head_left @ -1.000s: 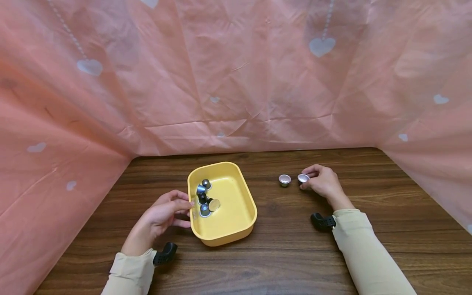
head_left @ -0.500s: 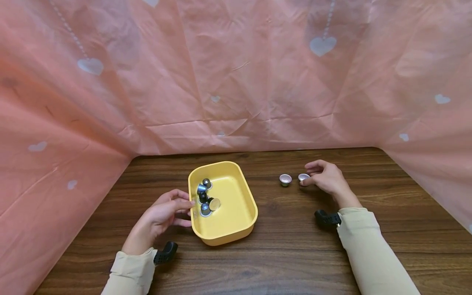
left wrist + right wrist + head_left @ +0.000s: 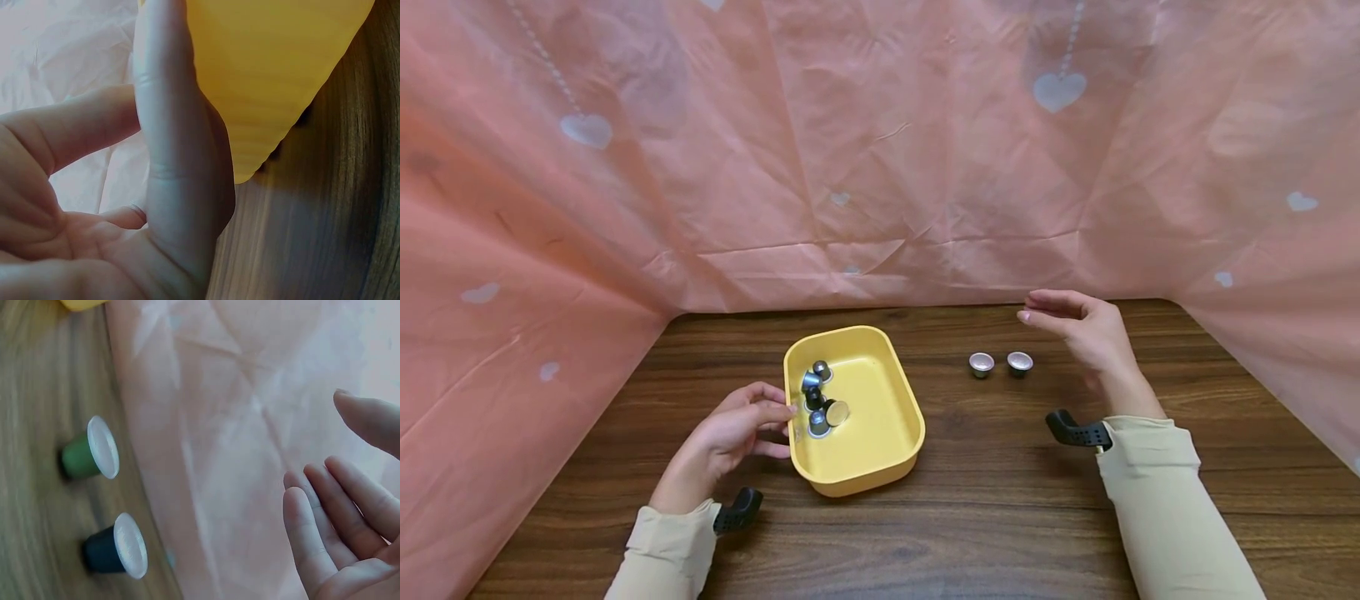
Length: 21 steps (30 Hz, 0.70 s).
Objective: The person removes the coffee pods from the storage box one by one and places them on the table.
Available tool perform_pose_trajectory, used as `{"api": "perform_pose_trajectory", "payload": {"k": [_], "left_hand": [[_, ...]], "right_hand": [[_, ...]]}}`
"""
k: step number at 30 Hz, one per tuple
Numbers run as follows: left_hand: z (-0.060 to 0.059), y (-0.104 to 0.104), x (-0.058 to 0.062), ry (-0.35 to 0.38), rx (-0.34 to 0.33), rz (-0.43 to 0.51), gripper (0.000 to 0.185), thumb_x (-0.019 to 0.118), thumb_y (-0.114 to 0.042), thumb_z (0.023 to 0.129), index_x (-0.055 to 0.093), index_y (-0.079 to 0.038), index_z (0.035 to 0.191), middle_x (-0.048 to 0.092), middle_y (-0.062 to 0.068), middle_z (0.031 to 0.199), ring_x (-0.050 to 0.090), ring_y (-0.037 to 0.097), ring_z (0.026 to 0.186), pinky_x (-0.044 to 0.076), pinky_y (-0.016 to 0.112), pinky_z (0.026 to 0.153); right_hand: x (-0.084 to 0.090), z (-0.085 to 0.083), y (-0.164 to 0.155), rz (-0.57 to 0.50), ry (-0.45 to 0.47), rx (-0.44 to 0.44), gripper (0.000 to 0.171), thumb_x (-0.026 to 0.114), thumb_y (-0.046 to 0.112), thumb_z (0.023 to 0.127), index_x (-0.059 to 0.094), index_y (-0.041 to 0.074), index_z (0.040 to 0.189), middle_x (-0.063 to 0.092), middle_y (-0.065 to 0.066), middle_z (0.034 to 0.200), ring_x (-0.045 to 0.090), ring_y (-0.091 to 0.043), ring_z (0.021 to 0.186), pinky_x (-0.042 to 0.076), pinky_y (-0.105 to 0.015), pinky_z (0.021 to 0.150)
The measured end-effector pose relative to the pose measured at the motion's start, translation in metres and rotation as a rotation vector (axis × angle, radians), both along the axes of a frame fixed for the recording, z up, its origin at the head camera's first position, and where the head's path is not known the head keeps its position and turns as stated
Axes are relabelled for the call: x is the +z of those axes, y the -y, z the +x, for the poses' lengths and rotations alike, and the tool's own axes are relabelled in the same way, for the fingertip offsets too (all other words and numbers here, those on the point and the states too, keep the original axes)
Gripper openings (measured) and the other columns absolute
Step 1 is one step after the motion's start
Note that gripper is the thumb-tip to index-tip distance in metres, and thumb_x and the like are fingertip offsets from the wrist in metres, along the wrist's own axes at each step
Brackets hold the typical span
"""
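Observation:
My left hand (image 3: pixel 733 433) pinches the left wall of a yellow tub (image 3: pixel 880 477), thumb over the rim and fingers outside. In the left wrist view, a finger (image 3: pixel 172 125) lies along the tub's yellow side (image 3: pixel 262 75). Several coffee capsules lie inside along the left wall, among them a blue one (image 3: pixel 811 381) and one showing its gold lid (image 3: pixel 837 413). My right hand (image 3: pixel 1093 333) hovers with nothing in it, behind and right of two coffee capsules standing lid up: a green one (image 3: pixel 80 456) and a dark one (image 3: pixel 105 552).
A brown wood-grain table (image 3: pixel 970 533) carries everything. Pink cloth with pale hearts (image 3: pixel 887 150) encloses its back and sides. Black wrist mounts (image 3: pixel 1077 429) sit at both cuffs.
My right hand has let go of the dark capsule, leaving it upright beside the green one, and has risen back and to the right. The left hand keeps its hold on the tub.

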<state>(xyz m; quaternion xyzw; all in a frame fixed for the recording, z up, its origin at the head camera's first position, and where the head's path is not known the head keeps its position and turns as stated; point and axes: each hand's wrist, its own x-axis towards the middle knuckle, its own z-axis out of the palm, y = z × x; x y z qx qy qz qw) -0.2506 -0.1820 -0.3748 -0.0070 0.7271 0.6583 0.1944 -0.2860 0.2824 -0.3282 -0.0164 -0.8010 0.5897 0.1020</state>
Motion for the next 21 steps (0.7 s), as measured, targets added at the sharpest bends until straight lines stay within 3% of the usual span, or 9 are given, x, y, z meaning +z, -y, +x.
{"api": "perform_pose_trajectory", "payload": {"k": [6,10,21], "left_hand": [[-0.0013,-0.0005,0.0006,-0.005,-0.001,-0.005,0.037,0.063,-0.008,0.103,0.042,0.006,0.13,0.064,0.008,0.099,0.067,0.016,0.085,0.069,0.035,0.072],[-0.0006,-0.0007,0.0007,-0.006,-0.006,-0.005,0.038,0.064,-0.009,0.103,0.042,0.005,0.13,0.063,0.009,0.101,0.066,0.017,0.086,0.069,0.036,0.073],[0.0002,-0.0004,0.0003,-0.008,-0.007,0.013,0.036,0.065,-0.008,0.103,0.042,0.003,0.128,0.065,0.007,0.101,0.068,0.016,0.086,0.069,0.035,0.071]], "right_hand": [[0.0077,0.0033,0.0057,-0.138,-0.056,0.023,0.034,0.091,0.022,0.089,0.075,0.021,0.12,0.079,0.024,0.101,0.074,0.007,0.094,0.05,-0.007,0.089],[0.0077,0.0039,0.0065,-0.188,-0.062,0.037,0.031,0.09,0.017,0.09,0.075,0.023,0.116,0.079,0.024,0.098,0.075,0.007,0.092,0.05,-0.007,0.089],[0.0052,0.0024,0.0091,-0.22,-0.076,0.054,0.028,0.087,0.012,0.091,0.075,0.023,0.113,0.08,0.021,0.096,0.076,0.006,0.09,0.055,-0.006,0.086]]}}
